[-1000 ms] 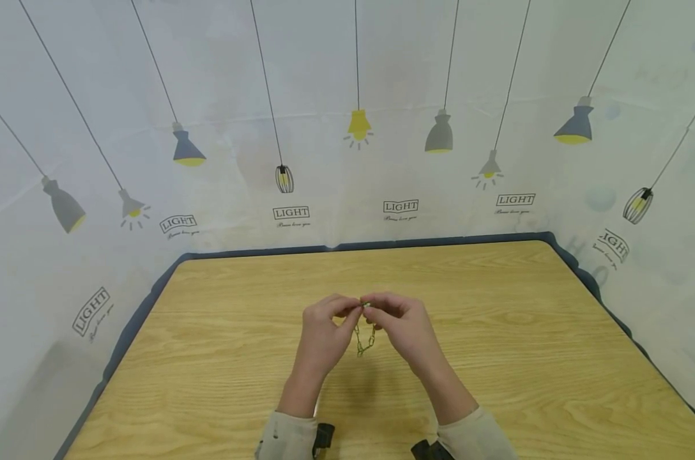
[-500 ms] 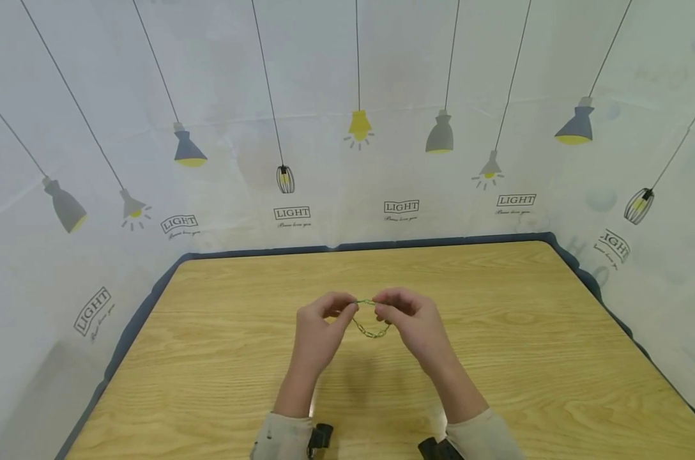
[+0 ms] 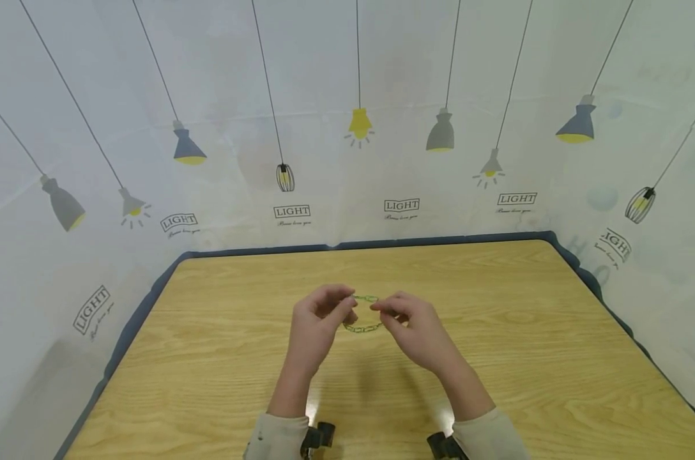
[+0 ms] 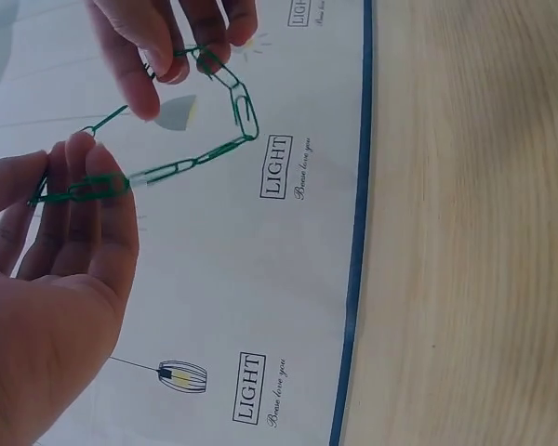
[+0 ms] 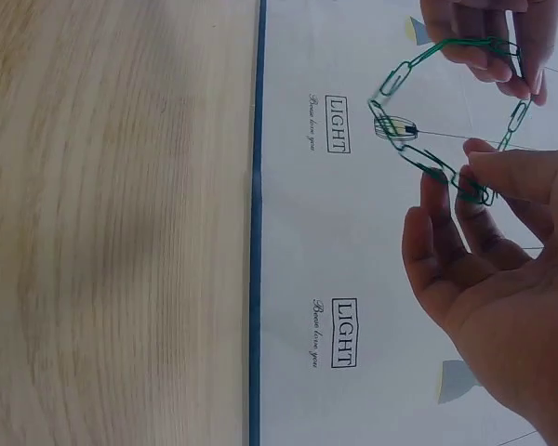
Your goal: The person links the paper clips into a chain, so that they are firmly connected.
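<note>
A chain of green paper clips [image 3: 361, 329] hangs as a loop between two hands above the table. My left hand [image 3: 315, 326] pinches one side of it between thumb and fingers. On the opposite side, the thumb and fingertips of my right hand [image 3: 416, 329] hold the loop lightly. The left wrist view shows linked clips [image 4: 191, 164] lying across the fingers of the left hand [image 4: 56, 307]. In the right wrist view the chain [image 5: 388, 84] spreads into a ring, and several clips bunch at the fingertips of the right hand [image 5: 511, 297].
A wood-grain table [image 3: 209, 358] lies beneath both hands, with a dark blue border along its edge. Behind it stands a pale wall covering [image 3: 324, 70] printed with lamps and LIGHT labels. Black straps with small devices [image 3: 324, 434] show at the sleeves.
The hands have moved apart, left hand to the left and right hand to the right. The hanging paper clip chain has spread from a narrow loop into a wider ring.
</note>
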The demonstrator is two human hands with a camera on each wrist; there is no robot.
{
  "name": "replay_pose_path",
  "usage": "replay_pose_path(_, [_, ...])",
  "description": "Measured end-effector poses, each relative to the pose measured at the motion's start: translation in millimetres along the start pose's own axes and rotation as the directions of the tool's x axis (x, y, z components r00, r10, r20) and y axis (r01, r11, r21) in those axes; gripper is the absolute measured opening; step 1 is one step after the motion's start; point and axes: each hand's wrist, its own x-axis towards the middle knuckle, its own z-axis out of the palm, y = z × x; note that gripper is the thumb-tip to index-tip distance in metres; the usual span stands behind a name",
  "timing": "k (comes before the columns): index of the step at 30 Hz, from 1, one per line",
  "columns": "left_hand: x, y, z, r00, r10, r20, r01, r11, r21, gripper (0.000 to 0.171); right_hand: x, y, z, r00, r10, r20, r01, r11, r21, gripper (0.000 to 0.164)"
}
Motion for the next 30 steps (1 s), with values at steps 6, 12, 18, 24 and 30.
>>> replay_pose_path(6, [-0.6, -1.4, -0.3, 0.997, -0.03, 0.071, 0.03, 0.999, -0.012, 0.01, 0.1, 4.0, -2.3, 0.998, 0.018, -0.063, -0.016, 0.999, 0.029, 0.029])
replay_pose_path(12, [-0.8, -11.1, 1.0, 0.992, 0.031, 0.125, -0.058, 0.974, 0.22, 0.018, -0.6, -1.0, -3.0, 0.999, 0.027, -0.035, -0.024, 0.998, 0.063, 0.043])
replay_pose_path(18, [0.1, -13.3, 2.2, 0.987, 0.035, 0.155, -0.088, 0.933, 0.348, 0.023, 0.3, -2.2, 0.1, 0.997, 0.037, -0.071, -0.037, 0.999, -0.003, 0.029])
replay_pose_path(24, [-0.4, -12.9, -0.1, 0.981, 0.046, 0.187, -0.145, 0.817, 0.559, 0.025, 0.8, -0.6, -0.8, 0.997, 0.004, -0.071, -0.011, 0.995, -0.1, 0.024])
replay_pose_path(30, [-0.9, -12.4, 1.2, 0.98, 0.011, 0.198, -0.139, 0.749, 0.648, 0.029, 0.8, 0.6, -0.8, 0.999, -0.029, -0.033, 0.023, 0.988, -0.153, 0.03])
